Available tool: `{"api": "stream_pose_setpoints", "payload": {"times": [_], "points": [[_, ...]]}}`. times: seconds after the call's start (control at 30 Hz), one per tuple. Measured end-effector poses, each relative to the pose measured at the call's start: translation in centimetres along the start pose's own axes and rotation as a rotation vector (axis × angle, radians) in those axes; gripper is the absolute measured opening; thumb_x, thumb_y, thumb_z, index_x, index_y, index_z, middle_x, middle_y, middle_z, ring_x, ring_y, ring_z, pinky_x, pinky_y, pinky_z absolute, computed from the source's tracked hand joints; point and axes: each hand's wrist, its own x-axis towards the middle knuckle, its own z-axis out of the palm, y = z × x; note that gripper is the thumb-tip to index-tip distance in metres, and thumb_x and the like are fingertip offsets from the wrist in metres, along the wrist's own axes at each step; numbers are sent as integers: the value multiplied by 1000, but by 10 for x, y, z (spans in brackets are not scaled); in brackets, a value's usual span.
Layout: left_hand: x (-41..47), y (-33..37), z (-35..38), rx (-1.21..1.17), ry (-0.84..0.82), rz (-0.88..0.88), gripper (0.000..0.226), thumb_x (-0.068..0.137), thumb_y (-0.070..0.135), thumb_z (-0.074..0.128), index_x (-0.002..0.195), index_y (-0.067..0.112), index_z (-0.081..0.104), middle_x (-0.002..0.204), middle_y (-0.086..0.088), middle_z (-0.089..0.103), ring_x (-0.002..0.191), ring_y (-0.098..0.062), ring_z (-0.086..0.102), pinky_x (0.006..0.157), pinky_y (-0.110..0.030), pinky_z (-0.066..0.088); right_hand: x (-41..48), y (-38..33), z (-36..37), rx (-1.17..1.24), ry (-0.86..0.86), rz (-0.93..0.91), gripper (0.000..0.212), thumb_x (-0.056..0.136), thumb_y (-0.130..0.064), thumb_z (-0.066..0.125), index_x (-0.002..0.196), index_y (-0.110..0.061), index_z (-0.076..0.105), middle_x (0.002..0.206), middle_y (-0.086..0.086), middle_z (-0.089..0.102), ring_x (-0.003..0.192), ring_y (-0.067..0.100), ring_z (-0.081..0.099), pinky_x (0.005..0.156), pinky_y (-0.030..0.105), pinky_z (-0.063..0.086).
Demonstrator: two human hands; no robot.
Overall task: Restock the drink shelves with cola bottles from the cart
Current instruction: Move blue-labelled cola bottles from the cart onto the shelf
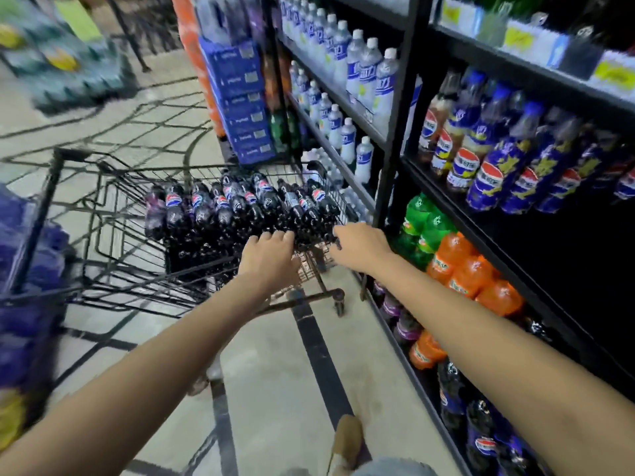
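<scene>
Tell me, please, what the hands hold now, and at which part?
The left hand and the right hand both grip the cart by its near top rim. Neither holds a bottle.

A shop aisle is showing: shelves are carrying rows of drink bottles and yellow price tags; a wire cart is standing beside.

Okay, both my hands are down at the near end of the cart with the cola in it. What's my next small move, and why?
Probably close the right hand round the nearest of the cola bottles and lift it out. Both it and the left hand sit at the near end of the cart, over the lying bottles, and the shelf stands just to the right. Whether either hand already grips one is unclear.
</scene>
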Motion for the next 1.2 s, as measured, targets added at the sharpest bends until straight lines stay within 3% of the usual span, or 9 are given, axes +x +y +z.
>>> {"api": "stream_pose_setpoints", "payload": {"times": [0.1,0.27,0.57,0.73,0.83,0.93,1.07,1.2], "points": [[17,-30,4,4,-39,-82,44,97,42,41,130,13,45,128,-8,53,121,-28,49,100,-41,37,47,-13,2,-24,-57,-85,29,95,-34,46,110,-12,58,88,3,59,83,24,56,61,31,35],[44,-78,20,-32,-75,-227,43,98,42,40,127,12,47,128,-9,52,122,-27,46,104,-42,37,115,-34,14,-66,-128,-235,27,96,-32,44,111,-13,56,85,0,51,83,23,54,60,29,35],[146,-152,61,-105,-128,-329,50,97,43,41,134,9,44,138,-11,48,130,-29,43,109,-47,33,238,-58,36,-142,-216,-329,32,96,-28,44,120,-11,57,104,7,63,95,26,59,67,32,40],[224,-191,85,-161,-184,-309,55,97,44,41,140,11,39,143,-12,43,132,-29,41,109,-47,33,312,-56,49,-171,-303,-284,29,96,-29,45,116,-11,56,111,8,61,104,29,57,77,37,46],[261,-212,103,-173,-221,-282,60,98,47,38,147,13,31,149,-12,38,136,-28,38,112,-47,33,354,-57,59,-206,-338,-252,23,95,-26,45,108,-11,57,105,8,59,101,29,58,75,37,46],[293,-231,122,-207,-248,-291,67,98,51,38,151,15,19,155,-12,27,143,-28,28,116,-49,24,390,-57,77,-202,-358,-199,28,96,-26,44,116,-10,56,109,8,59,102,28,57,74,36,42],[325,-247,146,-341,-301,-391,81,96,57,36,154,11,5,158,-11,20,145,-29,23,116,-48,22,422,-51,104,-152,-396,-82,41,97,-33,42,129,-9,49,121,10,56,111,29,55,85,40,45],[341,-251,166,-649,-267,-601,85,95,55,45,152,5,8,154,-16,28,139,-31,32,109,-45,36,441,-45,133,17,-415,88,48,97,-42,45,129,-7,44,123,11,56,111,29,56,86,40,46]]}}
